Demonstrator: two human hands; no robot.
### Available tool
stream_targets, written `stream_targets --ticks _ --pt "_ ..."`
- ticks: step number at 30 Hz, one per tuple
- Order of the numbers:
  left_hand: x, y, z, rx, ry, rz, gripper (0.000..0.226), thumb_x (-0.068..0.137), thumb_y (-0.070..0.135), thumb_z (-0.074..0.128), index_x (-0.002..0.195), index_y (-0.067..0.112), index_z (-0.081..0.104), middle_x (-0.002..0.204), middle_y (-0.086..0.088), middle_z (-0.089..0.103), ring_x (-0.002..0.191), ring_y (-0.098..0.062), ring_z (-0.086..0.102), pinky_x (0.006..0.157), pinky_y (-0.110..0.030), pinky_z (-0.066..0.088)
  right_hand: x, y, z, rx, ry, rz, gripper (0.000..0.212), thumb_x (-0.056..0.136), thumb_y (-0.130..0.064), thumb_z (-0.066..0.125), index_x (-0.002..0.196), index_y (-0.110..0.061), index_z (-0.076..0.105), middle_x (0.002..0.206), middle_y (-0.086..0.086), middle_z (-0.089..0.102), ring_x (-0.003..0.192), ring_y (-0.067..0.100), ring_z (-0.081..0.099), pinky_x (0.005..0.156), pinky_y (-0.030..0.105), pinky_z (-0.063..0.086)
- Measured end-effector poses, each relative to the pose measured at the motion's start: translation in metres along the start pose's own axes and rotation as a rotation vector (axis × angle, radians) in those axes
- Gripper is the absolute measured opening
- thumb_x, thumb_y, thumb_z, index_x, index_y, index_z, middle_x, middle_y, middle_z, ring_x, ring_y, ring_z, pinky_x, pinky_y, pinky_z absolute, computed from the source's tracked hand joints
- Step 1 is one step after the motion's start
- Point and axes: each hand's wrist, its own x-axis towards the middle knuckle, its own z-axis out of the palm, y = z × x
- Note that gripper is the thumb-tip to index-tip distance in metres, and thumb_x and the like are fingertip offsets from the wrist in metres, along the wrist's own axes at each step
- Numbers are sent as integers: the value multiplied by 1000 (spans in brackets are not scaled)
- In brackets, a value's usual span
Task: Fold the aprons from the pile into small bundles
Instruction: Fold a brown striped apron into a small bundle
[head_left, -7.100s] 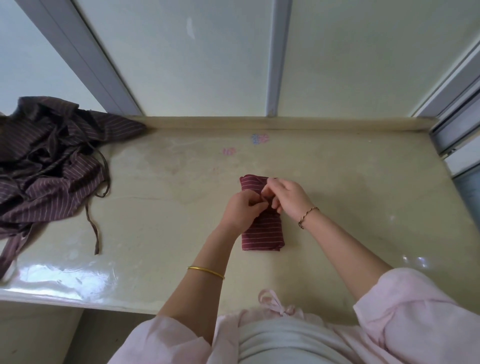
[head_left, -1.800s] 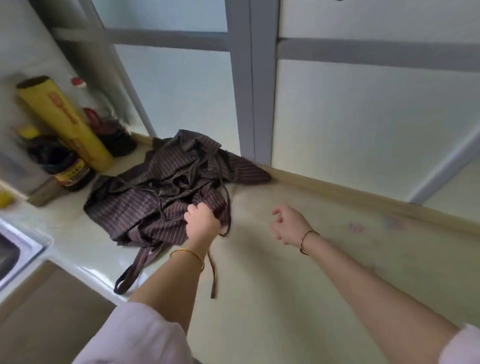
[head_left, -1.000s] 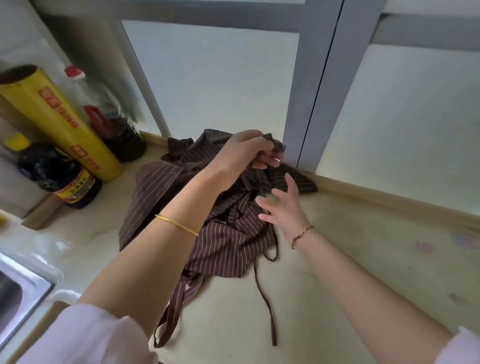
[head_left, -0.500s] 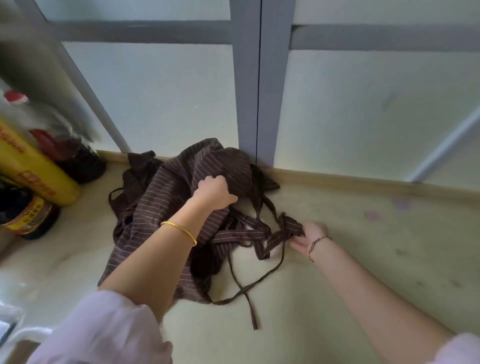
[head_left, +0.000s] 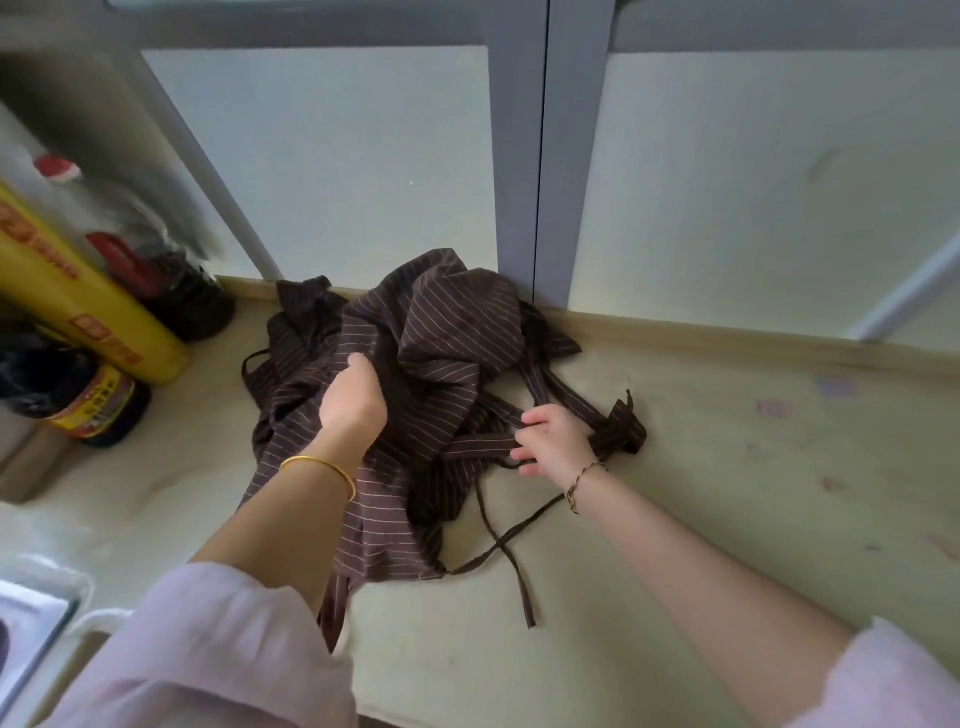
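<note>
I am looking into a home kitchen: a pale stone countertop (head_left: 727, 493) runs below a grey-framed window (head_left: 540, 156). A yellow roll of wrap (head_left: 78, 306) leans on it; dark sauce bottles (head_left: 98, 405) stand just beside that roll, and a steel sink corner (head_left: 26, 639) shows nearer me.
</note>
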Motion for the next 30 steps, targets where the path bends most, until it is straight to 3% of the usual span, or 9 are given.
stream_targets --ticks 3,7,10,14,17,20,22,25,30 --pt "9 14 -20 -464 -241 81 20 89 12 63 107 6 64 112 -17 65 97 -27 63 84 -36 51 -2 0 4 128 -162 177 31 96 -28 52 120 -8 49 113 19 63 95 28 63 88 46 53" --pt "-15 72 -55 -1054 -822 179 11 93 10 54 99 9 63 93 -10 69 80 -18 68 78 -32 56 -5 -4 -10 474 -371 339 67 81 -66 50 124 -14 55 115 18 65 109 32 59 98 52 43" --pt "-41 121 -71 -1180 -1051 357 13 88 11 51 96 9 61 83 -4 69 73 -13 67 71 -26 56 -13 -19 -42 870 -449 248 66 80 -64 51 124 -16 60 122 14 63 115 33 57 102 51 40" --pt "-64 168 -79 -1293 -1251 460 19 85 9 49 100 4 60 83 -6 71 72 -14 70 61 -24 59 -29 -55 -107 964 -291 -2 46 82 -47 50 103 -12 72 105 11 70 90 27 70 77 39 57" --pt "-75 190 -62 -912 -1358 457 23 89 13 52 109 2 58 96 -13 70 84 -18 71 67 -26 59 -27 -76 -153 813 32 -124 25 96 -24 45 97 -6 62 93 13 69 83 27 66 68 34 54" --pt "-84 203 -29 24 -1477 449 28 99 18 48 110 -6 56 109 -24 64 99 -28 67 80 -35 57 -27 -73 -202 174 439 -242 26 99 -10 39 89 1 60 85 13 63 81 25 57 71 32 46" --pt "-80 207 -14 457 -1267 417 36 99 24 49 113 -7 58 103 -21 67 96 -28 68 85 -38 56 -39 -59 -221 -555 281 -184 26 99 -12 39 93 1 61 96 15 63 86 23 55 79 31 44" --pt "-64 212 0 596 -609 540 33 95 16 49 120 -3 57 107 -16 64 100 -28 64 88 -35 54 -58 -24 -222 -1349 -109 288 19 96 -6 42 79 -11 49 93 6 54 87 17 47 85 28 42" --pt "-71 237 26 258 65 688 61 84 5 57 138 6 30 139 -17 30 127 -36 34 100 -44 39 -56 21 -219 -1404 -124 483 16 96 -6 42 81 -6 48 75 3 43 89 16 47 88 27 41"
